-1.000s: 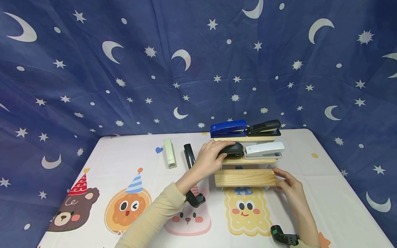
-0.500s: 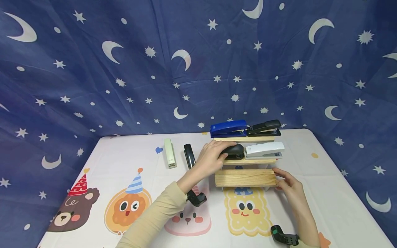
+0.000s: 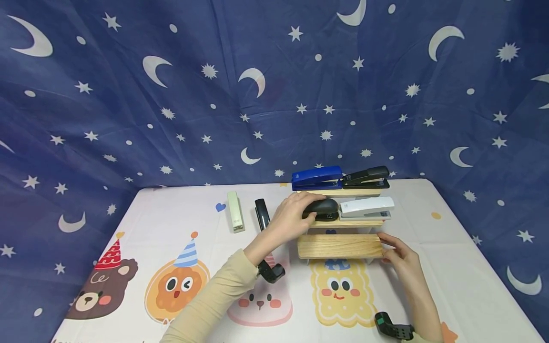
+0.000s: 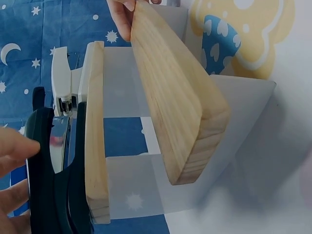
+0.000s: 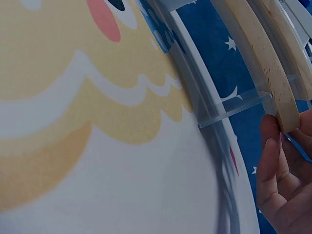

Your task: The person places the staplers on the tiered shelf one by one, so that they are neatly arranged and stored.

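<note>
My left hand (image 3: 290, 216) grips a rounded black stapler (image 3: 324, 207) on the left half of the rack's middle wooden shelf (image 3: 356, 223). In the left wrist view, that stapler (image 4: 39, 146) has its base against the board and its arm raised from the base. Directly to its right sits a white stapler (image 3: 366, 206), close to it. My right hand (image 3: 405, 262) pinches the right end of the bottom board (image 3: 339, 246), which bears nothing. Thumb and fingers lie on either side of the board's end in the right wrist view.
On the top shelf stand a blue stapler (image 3: 316, 178) and a slim black stapler (image 3: 366, 177). Left of the rack, a pale green stapler (image 3: 235, 212) and a glossy black stapler (image 3: 262, 214) lie on the patterned tablecloth (image 3: 171, 209); my left forearm partly covers the latter. Clear supports (image 4: 243, 97) carry the boards.
The rounded black stapler has shifted very slightly to the right under my left hand, towards the white one. My right hand stays in place on the bottom board.
</note>
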{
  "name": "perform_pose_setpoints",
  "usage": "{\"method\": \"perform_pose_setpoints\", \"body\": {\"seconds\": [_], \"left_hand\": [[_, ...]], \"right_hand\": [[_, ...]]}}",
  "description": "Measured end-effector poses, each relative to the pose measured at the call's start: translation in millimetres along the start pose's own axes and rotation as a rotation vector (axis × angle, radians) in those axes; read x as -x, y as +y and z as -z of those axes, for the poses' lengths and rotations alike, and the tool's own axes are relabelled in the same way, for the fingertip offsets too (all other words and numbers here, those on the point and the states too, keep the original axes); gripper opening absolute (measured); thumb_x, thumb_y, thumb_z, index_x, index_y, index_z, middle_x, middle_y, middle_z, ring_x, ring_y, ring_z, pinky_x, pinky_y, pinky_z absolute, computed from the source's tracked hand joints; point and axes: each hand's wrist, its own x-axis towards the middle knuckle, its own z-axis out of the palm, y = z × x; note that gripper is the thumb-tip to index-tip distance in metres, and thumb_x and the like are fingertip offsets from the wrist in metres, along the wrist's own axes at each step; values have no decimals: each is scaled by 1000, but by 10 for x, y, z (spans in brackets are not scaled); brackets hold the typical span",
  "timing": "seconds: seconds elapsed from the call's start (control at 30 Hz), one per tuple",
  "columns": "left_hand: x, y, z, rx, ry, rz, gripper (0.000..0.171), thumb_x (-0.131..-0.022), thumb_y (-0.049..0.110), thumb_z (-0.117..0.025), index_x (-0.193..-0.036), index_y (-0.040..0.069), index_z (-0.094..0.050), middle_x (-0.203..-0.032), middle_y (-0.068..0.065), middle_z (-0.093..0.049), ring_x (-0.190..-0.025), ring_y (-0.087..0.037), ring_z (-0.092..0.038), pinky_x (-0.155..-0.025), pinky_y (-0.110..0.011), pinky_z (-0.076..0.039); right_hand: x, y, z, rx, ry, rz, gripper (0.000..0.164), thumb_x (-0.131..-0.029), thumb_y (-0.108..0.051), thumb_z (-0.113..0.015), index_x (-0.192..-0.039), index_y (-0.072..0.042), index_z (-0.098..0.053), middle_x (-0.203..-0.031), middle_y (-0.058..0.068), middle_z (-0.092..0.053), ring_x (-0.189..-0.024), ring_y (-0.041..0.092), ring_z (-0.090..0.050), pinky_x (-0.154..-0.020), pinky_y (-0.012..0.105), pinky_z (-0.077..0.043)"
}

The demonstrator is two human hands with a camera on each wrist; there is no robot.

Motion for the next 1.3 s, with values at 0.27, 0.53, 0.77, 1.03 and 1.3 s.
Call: {"method": "perform_pose_setpoints", "body": {"seconds": [0.27,0.53,0.77,1.03,1.3], "left_hand": [[24,-33,12,29,55,-15,39,-88,20,-63,-127,21,-61,-123,1,-64,-117,-20,-58,-95,-41,-47],[96,-89,98,42,147,-47,37,-87,21,-63,-124,23,-63,-121,4,-65,-113,-17,-59,-96,-38,-46],[153,-181,196,72,200,-77,33,-88,17,-63,-122,18,-65,-120,2,-66,-116,-18,-59,-98,-37,-48],[257,-308,312,68,260,-38,32,-89,14,-60,-121,17,-65,-123,-2,-65,-116,-19,-59,-93,-41,-50],[358,-478,405,64,308,-8,32,-89,10,-60,-120,15,-65,-115,-2,-67,-102,-18,-61,-85,-39,-51]], "right_hand": [[-57,178,-19,3,20,42,44,-92,-15,-48,-136,-9,-53,-123,-8,-56,-89,-2,-56,-72,18,-52],[-54,182,-20,10,16,46,45,-92,-15,-47,-136,-8,-52,-125,-4,-56,-90,-4,-56,-72,18,-52],[-63,194,-26,17,25,44,44,-92,-16,-47,-136,-9,-53,-128,3,-56,-90,-2,-56,-72,17,-52],[-42,126,-24,28,21,48,44,-93,-15,-47,-136,-8,-52,-124,-6,-57,-90,-3,-55,-72,17,-51],[68,-171,15,21,-13,7,44,-94,-9,-46,-137,-3,-49,-135,18,-51,-88,-8,-52,-72,16,-50]]}}
